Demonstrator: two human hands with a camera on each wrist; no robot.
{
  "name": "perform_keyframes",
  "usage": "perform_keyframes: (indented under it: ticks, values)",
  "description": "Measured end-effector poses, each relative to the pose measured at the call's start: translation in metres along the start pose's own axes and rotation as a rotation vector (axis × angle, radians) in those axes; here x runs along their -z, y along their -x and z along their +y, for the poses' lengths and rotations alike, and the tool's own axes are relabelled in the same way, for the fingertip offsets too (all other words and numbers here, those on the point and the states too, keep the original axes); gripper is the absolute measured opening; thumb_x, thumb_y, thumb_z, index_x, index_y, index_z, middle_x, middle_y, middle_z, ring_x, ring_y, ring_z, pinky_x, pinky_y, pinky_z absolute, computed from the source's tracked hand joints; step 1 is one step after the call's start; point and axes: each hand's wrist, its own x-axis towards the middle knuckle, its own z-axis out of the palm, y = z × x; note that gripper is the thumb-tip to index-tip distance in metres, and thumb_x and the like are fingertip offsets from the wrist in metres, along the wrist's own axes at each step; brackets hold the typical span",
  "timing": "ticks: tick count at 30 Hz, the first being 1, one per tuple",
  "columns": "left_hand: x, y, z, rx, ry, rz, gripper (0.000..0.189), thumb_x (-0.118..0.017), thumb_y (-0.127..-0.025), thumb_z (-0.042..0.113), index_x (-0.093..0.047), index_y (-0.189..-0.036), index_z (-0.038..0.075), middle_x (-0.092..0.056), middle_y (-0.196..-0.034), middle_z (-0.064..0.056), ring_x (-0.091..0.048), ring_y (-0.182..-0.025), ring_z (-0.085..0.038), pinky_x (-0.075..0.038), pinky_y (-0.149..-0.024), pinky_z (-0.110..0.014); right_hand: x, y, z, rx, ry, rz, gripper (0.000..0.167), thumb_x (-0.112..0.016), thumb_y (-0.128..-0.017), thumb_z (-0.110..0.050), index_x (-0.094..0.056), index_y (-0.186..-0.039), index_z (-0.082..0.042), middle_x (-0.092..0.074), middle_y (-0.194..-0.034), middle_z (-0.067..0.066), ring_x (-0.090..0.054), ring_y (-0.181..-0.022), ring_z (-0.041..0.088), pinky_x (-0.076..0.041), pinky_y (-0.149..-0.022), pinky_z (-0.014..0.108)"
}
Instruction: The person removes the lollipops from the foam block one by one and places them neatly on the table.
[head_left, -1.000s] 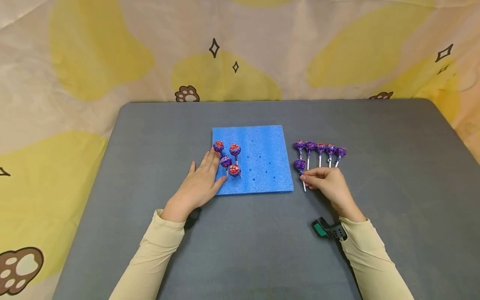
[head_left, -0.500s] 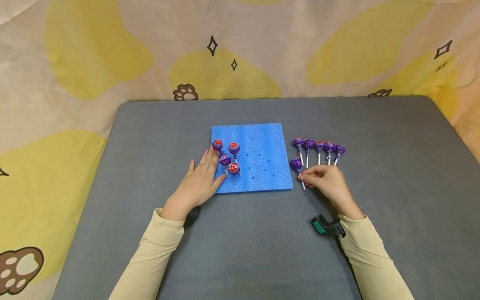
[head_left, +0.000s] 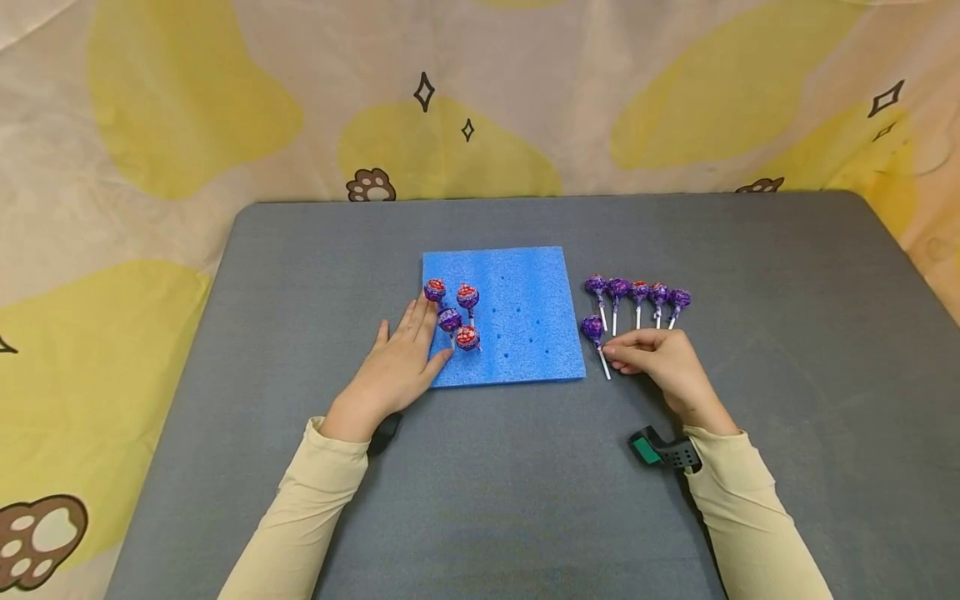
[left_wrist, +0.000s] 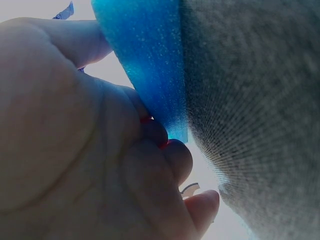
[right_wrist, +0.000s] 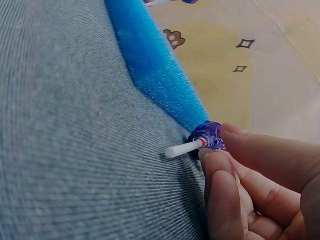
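My left hand (head_left: 401,358) lies with extended fingers along the left edge of a blue foam board (head_left: 525,317), its thumb over the near left corner. Several purple-and-red wrapped lollipops (head_left: 467,337) stand by their sticks in the board's left part. On the table to the right lies a single purple lollipop (head_left: 592,327), its white stick (right_wrist: 182,149) pointing towards the person. My right hand (head_left: 663,367) is just right of this stick. In the right wrist view its thumb and forefinger are parted beside the wrapper, and the stick juts free.
Behind the single lollipop, several more lollipops (head_left: 638,292) lie in a row right of the board. Small holes (head_left: 518,310) dot the board's middle and right. The grey table (head_left: 510,500) ends at a patterned cloth (head_left: 585,92) at the back.
The single lollipop's head has tilted slightly left on the table. My right fingers have let go of its stick and drawn a little to the right. My left hand stays put.
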Motion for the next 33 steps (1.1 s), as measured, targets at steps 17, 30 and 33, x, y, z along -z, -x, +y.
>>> perform_keyframes:
  ticks: [17, 30, 33]
  values:
    - [0.0, 0.0, 0.0, 0.01, 0.004, -0.006, 0.07, -0.037, -0.101, 0.039, -0.006, -0.15, 0.001, 0.002, -0.157, -0.014, 0.001, -0.143, -0.028, -0.003, -0.11, -0.058, -0.015, 0.002, -0.009, 0.096, -0.237, -0.033, 0.014, -0.066, -0.084, 0.004, -0.071, -0.097, 0.002, -0.072, -0.084, 0.001, -0.067, -0.076, 0.009, -0.053, -0.068, 0.023]
    - [0.001, 0.002, 0.001, 0.002, 0.005, 0.0, 0.069, -0.037, -0.101, 0.039, -0.007, -0.15, 0.001, 0.002, -0.157, -0.014, 0.0, -0.143, -0.028, -0.004, -0.11, -0.058, -0.071, -0.009, -0.037, 0.111, -0.193, -0.175, 0.03, -0.069, -0.082, 0.004, -0.059, -0.106, 0.02, -0.069, -0.093, 0.018, -0.067, -0.082, 0.013, -0.053, -0.077, 0.027]
    - [0.001, 0.003, 0.001, 0.002, 0.003, 0.002, 0.069, -0.038, -0.101, 0.039, -0.008, -0.15, 0.0, 0.002, -0.156, -0.014, 0.0, -0.143, -0.029, -0.004, -0.109, -0.058, -0.086, -0.014, -0.042, 0.121, -0.178, -0.2, 0.028, -0.069, -0.081, 0.005, -0.061, -0.104, 0.018, -0.067, -0.097, 0.025, -0.068, -0.082, 0.013, -0.053, -0.076, 0.026]
